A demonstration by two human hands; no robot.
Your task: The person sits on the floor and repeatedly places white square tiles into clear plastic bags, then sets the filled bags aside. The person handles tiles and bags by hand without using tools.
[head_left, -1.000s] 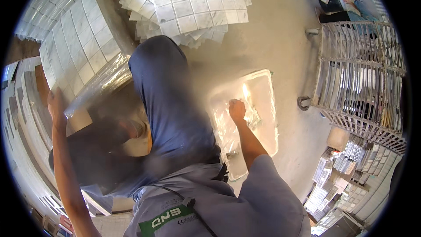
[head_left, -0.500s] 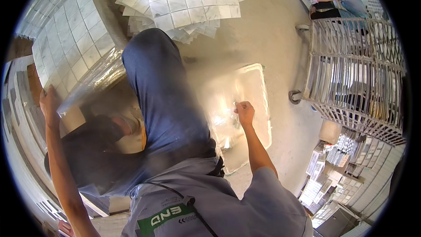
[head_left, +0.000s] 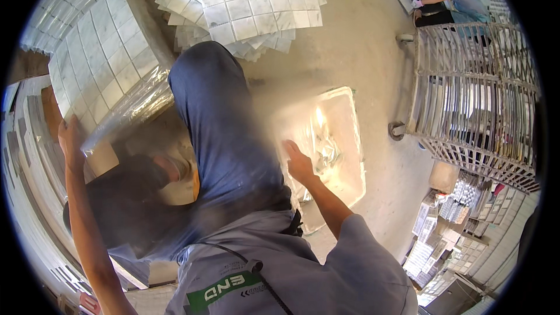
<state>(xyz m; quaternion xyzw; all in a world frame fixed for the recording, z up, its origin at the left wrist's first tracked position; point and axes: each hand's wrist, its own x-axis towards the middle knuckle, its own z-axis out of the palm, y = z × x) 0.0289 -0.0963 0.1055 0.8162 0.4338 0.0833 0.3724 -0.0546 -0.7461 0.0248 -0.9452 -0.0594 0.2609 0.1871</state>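
Note:
My left hand (head_left: pixel 71 141) is at the near corner of a stack of white-grey marble mosaic tile sheets (head_left: pixel 99 52) on the left, its fingers gripping the edge. Clear plastic film (head_left: pixel 131 102) hangs shiny along the side of that stack. My right hand (head_left: pixel 299 162) is over the left part of a pale plastic tub (head_left: pixel 354 134) on the floor, fingers stretched out and nothing seen in them. Crumpled clear film (head_left: pixel 328 153) lies inside the tub, just right of that hand.
A fanned pile of mosaic tile sheets (head_left: pixel 251 0) stands ahead of my raised knee. To the right is a wheeled slatted rack (head_left: pixel 472 99). Beyond it a person (head_left: pixel 461 3) handles a flat panel. Stacked boxes (head_left: pixel 431 239) stand at the lower right.
My right hand has moved left across the tub and its pinched fingers have opened. Crumpled film now shows in the tub. My left hand stays at the stack's corner.

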